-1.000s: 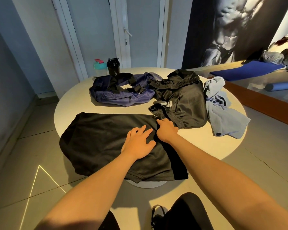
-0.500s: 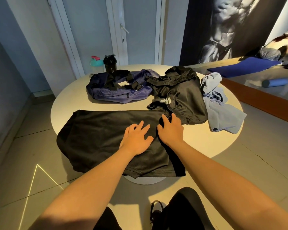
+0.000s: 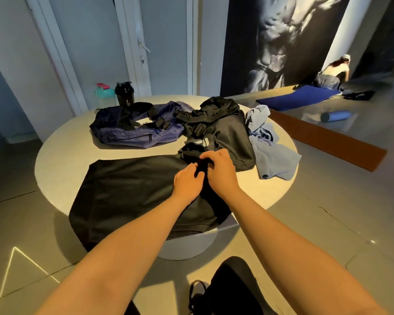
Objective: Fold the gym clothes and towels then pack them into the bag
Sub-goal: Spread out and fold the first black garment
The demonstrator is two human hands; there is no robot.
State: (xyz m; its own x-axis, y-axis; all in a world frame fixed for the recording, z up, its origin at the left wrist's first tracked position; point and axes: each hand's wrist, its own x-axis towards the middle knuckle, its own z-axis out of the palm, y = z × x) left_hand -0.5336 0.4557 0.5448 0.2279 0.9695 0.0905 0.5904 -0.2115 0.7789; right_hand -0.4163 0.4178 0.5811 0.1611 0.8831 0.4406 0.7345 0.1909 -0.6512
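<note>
The left hand (image 3: 187,183) and right hand (image 3: 222,173) pinch the flat black shiny garment (image 3: 127,189) at its far edge. Overhanging the round white table (image 3: 62,155), it may slide off

Head-worn wide-angle camera looked forward and down over a round table (image 3: 62,142).

The lens sat close above the person's forearms, which ran in from the bottom edge to where the left hand (image 3: 187,185) and right hand (image 3: 223,176) met at a black garment (image 3: 127,192) near the frame's centre. The table filled the middle ground. A door (image 3: 164,42) and a wall mural (image 3: 278,42) closed the far side, their straight lines leaning at the edges.
</note>
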